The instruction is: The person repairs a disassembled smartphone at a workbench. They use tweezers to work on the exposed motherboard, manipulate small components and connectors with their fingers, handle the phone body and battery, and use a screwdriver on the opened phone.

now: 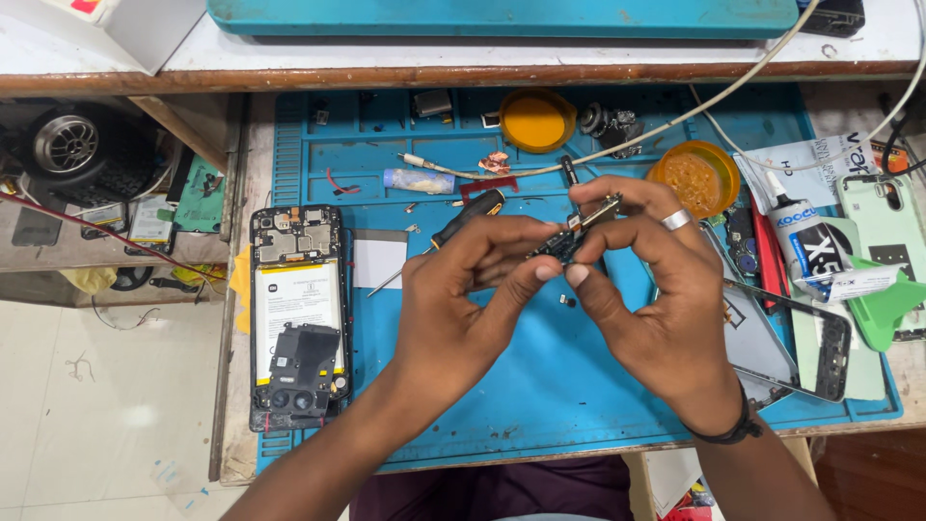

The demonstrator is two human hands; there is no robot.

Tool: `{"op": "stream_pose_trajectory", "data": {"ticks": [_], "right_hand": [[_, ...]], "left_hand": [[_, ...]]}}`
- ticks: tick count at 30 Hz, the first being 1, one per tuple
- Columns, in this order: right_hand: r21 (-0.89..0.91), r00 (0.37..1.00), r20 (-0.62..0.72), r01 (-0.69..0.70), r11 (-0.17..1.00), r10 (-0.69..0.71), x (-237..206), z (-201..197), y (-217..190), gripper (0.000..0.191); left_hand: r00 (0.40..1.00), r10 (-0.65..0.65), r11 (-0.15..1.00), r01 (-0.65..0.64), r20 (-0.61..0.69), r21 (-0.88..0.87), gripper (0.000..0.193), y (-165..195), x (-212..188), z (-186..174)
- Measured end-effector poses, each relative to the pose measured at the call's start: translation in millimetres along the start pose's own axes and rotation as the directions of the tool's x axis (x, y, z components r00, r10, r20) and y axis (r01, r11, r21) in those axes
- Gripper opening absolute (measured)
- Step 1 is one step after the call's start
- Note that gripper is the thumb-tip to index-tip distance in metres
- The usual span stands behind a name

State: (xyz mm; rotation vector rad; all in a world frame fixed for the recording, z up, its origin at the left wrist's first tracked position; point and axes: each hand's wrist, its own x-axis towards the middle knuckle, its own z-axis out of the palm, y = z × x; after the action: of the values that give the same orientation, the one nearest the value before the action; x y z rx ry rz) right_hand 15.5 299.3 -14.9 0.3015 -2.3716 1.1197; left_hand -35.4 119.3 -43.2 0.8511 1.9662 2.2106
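Blue matting [540, 405] covered the bench; above it both hands, left [463, 309] and right [656, 299], pinched a small circuit board [579, 232] between fingertips, its long axis tilted up toward the right.

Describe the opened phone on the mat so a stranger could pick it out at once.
Start at the blue work mat covering the bench. Near its left edge, left of the left hand, lies the opened phone, back cover off. Unlike the empty phone frame on the right, it shows a white battery, a circuit board on top and a black camera block below.
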Motion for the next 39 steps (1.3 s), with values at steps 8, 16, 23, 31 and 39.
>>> {"op": "stream_pose_trajectory", "data": {"ticks": [8, 16, 23, 31, 39], "right_hand": [[-0.125, 0.999, -0.033, 0.010, 0.992, -0.015, -1.9, 0.3, -4.1, 0.016], [-0.148, 0.999, -0.051, 0.004, 0.989, -0.012, -3.2, -1.1, -4.5, 0.016], [0.024, 0.994, -0.109, -0.016, 1.000, 0.019, -6.2, 0.2, -0.5, 0.031], [0.276, 0.997, -0.073, -0.001, 0.961, 0.022, -13.0, 1.8, 5.8, 0.030], [0.337, 0.999, -0.038, 0.006, 0.942, 0.008, -13.8, 2.2, 6.8, 0.026]], "left_hand": [[0.990, 0.133, 0.983, -0.139, 0.055, 0.120, 0.027, 8.1, 0.8, -0.8], [0.986, 0.160, 0.974, -0.164, 0.039, 0.156, 0.026, 3.7, -0.6, 0.9], [0.994, 0.111, 0.990, -0.108, -0.021, 0.095, 0.031, -0.3, -1.5, 1.7], [0.999, -0.023, 0.996, 0.019, -0.046, -0.084, 0.030, -3.7, -3.1, -0.2], [0.994, -0.105, 0.970, 0.095, -0.032, -0.224, 0.028, -7.9, -1.7, -3.3]]}}
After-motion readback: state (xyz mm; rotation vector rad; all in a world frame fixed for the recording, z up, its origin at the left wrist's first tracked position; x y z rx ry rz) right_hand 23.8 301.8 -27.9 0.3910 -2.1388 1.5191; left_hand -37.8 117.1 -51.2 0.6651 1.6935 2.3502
